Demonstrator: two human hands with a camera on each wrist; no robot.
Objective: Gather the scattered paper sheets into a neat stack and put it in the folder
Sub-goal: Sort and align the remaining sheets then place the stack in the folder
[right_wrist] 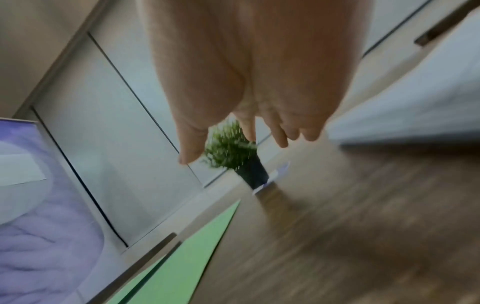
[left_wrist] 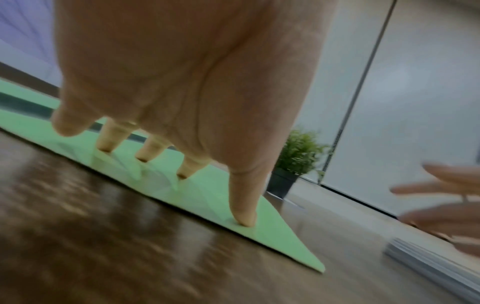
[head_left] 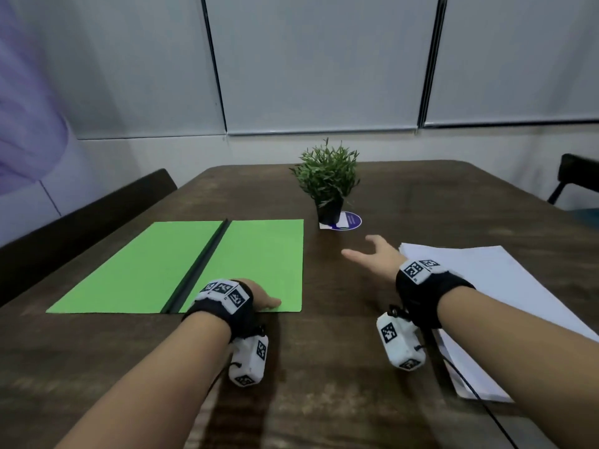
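A green folder (head_left: pixel 136 273) lies opened flat on the dark wooden table, a black spine running down its middle. My left hand (head_left: pixel 259 298) rests on the folder's near right corner (left_wrist: pixel 272 222), its straight fingertips (left_wrist: pixel 244 220) pressing the cover down. A stack of white paper sheets (head_left: pixel 505 296) lies at the right, partly under my right forearm; its edge (left_wrist: pixel 428 265) shows in the left wrist view. My right hand (head_left: pixel 372 254) hovers open above the table just left of the stack, fingers spread and holding nothing (right_wrist: pixel 249 131).
A small potted plant (head_left: pixel 327 179) stands past the folder on a round blue-and-white coaster (head_left: pixel 350 220). Bare wooden table (head_left: pixel 340 335) lies between folder and stack. A dark bench (head_left: pixel 81 218) runs along the left edge, a chair (head_left: pixel 577 179) at the far right.
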